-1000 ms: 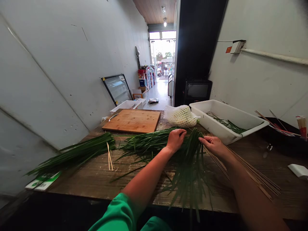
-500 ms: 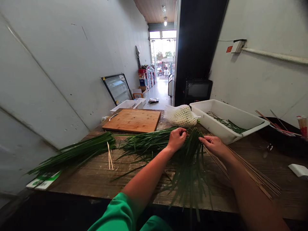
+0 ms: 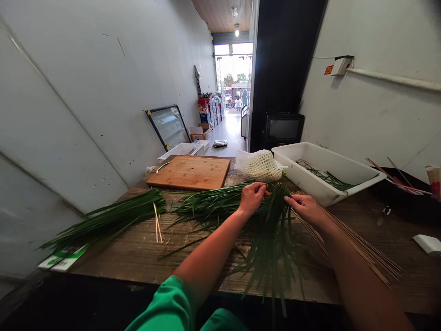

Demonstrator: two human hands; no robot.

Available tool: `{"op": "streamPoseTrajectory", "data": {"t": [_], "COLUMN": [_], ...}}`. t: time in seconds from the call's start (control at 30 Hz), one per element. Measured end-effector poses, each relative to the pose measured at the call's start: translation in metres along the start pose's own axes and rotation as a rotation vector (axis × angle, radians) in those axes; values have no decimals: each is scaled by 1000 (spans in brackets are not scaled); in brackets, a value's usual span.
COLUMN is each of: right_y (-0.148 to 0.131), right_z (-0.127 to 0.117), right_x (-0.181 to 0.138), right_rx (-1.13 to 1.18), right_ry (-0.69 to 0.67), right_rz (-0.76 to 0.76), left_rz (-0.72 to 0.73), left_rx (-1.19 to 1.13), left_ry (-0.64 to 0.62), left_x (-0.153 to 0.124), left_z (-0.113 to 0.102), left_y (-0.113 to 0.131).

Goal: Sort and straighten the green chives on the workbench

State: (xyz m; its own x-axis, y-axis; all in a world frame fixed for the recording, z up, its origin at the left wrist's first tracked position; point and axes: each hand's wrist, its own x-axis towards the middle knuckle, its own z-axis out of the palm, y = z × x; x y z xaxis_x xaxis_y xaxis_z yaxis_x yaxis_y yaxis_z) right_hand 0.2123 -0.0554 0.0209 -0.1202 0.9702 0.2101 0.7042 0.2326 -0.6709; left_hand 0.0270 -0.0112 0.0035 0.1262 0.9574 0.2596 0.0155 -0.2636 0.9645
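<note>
A fanned bunch of garlic chives (image 3: 274, 225) lies in front of me, its leaves hanging over the table's near edge. At the bunch's right side, my right hand (image 3: 303, 207) is closed, thumb and finger pinching its upper end. My left hand (image 3: 253, 197) is closed in a pinch just left of the bunch's top; a small pale tip at its fingertips looks like a chive end. Under and behind my left hand spreads another pile of chives (image 3: 210, 202). Thin wooden skewers (image 3: 361, 246) lie beneath my right forearm.
At far left is a third chive bundle (image 3: 103, 220), with several short sticks (image 3: 157, 223) beside it. A cutting board (image 3: 193, 172), a foam-netted vegetable (image 3: 260, 165) and a white bin (image 3: 330, 165) with loose chives line the back. A dark pan-like container (image 3: 406, 197) stands right.
My left fingertips have shifted slightly beside the top of the bunch. My right hand and the chives have hardly moved.
</note>
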Motion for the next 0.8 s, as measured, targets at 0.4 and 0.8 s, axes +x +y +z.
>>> {"op": "streamPoseTrajectory", "data": {"t": [0.4, 0.8], "right_y": [1, 4], "right_z": [0, 2], "right_x": [0, 1], "right_rx": [-10, -22], "right_ry": [2, -9], "right_rz": [-11, 14], "left_rz": [16, 71], "left_rx": [-39, 112], "left_ry": [20, 61], "left_x": [1, 0], "left_z": [0, -1], "left_y": [-3, -2]}}
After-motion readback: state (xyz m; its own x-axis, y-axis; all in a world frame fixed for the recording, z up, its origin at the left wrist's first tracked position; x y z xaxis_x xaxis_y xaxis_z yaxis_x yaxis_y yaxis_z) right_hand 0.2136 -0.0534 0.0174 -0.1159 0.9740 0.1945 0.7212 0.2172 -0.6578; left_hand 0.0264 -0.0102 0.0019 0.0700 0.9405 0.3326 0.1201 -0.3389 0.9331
